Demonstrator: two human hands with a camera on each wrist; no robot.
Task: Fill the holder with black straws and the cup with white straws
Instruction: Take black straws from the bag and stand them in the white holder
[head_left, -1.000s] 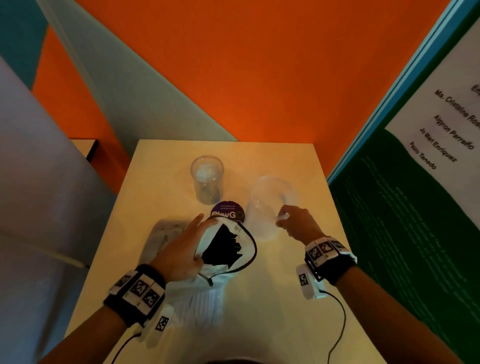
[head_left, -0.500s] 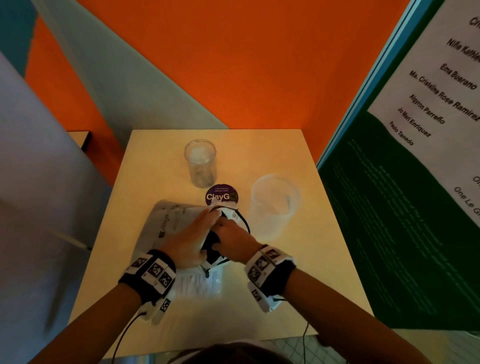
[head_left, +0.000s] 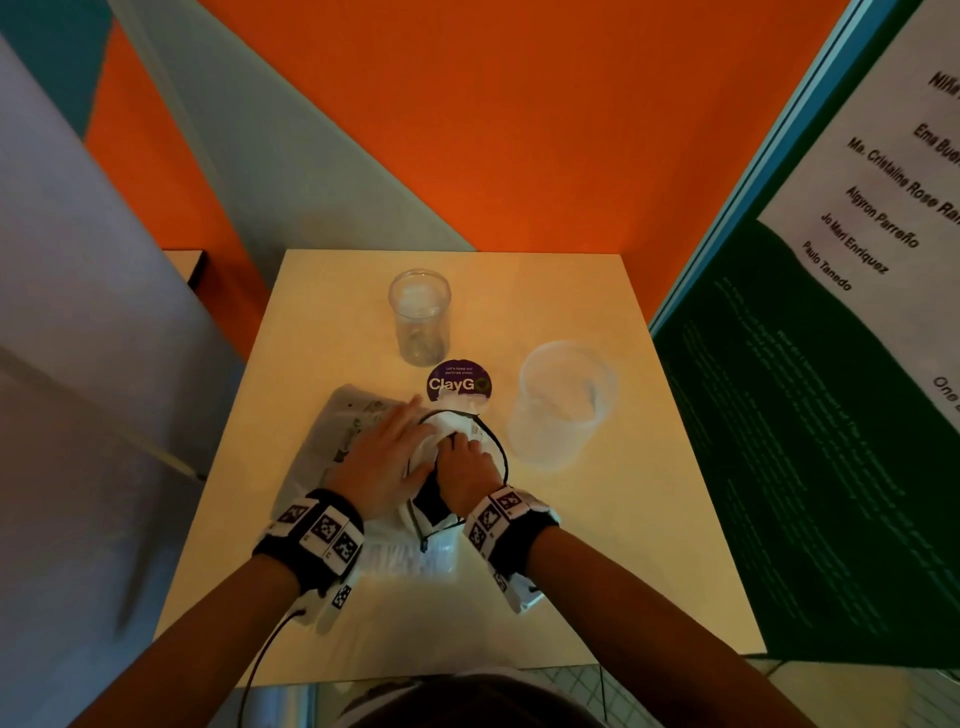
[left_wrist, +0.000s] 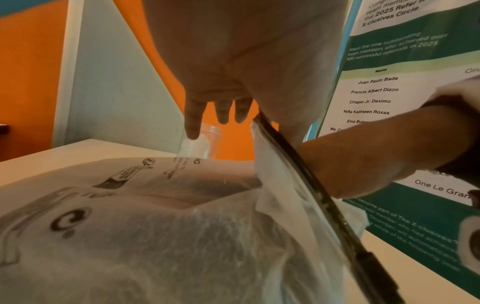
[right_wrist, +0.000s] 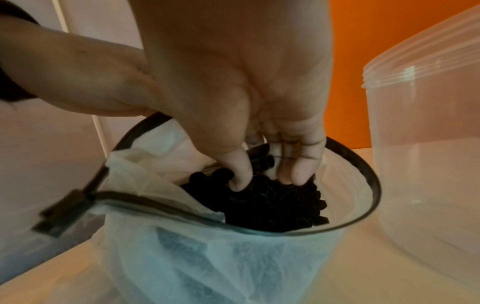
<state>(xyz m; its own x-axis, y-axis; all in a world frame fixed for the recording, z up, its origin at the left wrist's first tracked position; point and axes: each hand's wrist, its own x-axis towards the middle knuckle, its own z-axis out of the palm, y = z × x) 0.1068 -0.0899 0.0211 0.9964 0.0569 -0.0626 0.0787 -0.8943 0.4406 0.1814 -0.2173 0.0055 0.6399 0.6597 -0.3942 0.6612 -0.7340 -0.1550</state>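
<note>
A white fabric bag (head_left: 353, 431) with a black zip rim lies on the table (head_left: 597, 545), its mouth open. My right hand (head_left: 453, 440) reaches into the mouth. In the right wrist view its thumb and fingers (right_wrist: 259, 181) pinch the ends of a bundle of black straws (right_wrist: 275, 205). My left hand (head_left: 400, 436) rests flat on the bag (left_wrist: 155, 226) with straight fingers, its thumb side against the rim. A clear cup (head_left: 418, 317) stands at the back. A wider frosted plastic container (head_left: 563, 405) stands right of the bag. Both look empty.
A purple round ClayGo sticker (head_left: 460, 383) sits on the table between the cup and the bag. A pale ribbed bundle (head_left: 410, 558) shows under the bag near my wrists. An orange wall is behind the table and a green poster board (head_left: 779, 441) stands along its right edge.
My right hand left the frosted container, moved left into the bag's mouth and closed on the black straws. The left hand stayed on the bag.
</note>
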